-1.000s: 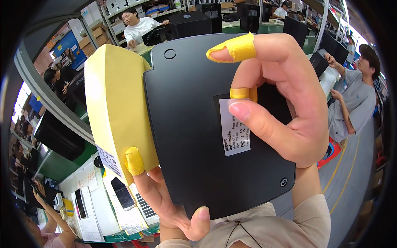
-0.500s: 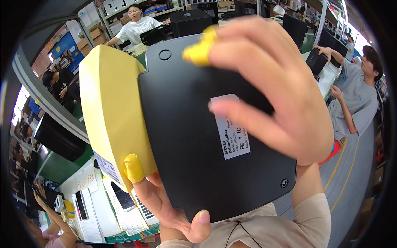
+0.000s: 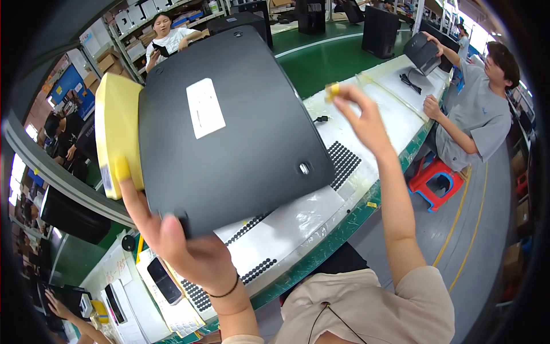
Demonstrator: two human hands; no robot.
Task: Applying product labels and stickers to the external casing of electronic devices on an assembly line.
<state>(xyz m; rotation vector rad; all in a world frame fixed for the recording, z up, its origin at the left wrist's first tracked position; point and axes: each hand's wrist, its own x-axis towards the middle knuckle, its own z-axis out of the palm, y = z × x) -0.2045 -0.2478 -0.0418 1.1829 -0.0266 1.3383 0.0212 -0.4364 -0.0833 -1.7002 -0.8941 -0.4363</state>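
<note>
A black boxy appliance [image 3: 229,166] is raised and tilted, its flat face with a white label [image 3: 205,109] turned toward me. At its left side rests a pale yellow angular piece [image 3: 117,109]; whether the two are joined, I cannot tell. My left hand [image 3: 166,235] grips the appliance at its lower left corner, with a yellow-wrapped finger against the yellow piece. Round recesses show at the corners, one with a shiny centre [image 3: 303,168]. Off to the right, my right hand [image 3: 364,117] is raised, thumb and yellow-wrapped finger close together; anything between them is too small to see.
On the white bench lie sheets of black round dots [image 3: 344,165], a plug [image 3: 321,119] and a phone [image 3: 164,281]. One person [image 3: 478,109] at right handles a black unit [image 3: 423,54]; another [image 3: 172,43] stands across the bench. A red and blue stool [image 3: 438,180] is at right.
My right hand has left the appliance's face and swung right, its fingers drawn together. My left hand has shifted the appliance and yellow piece leftward and tilted them, uncovering more bench.
</note>
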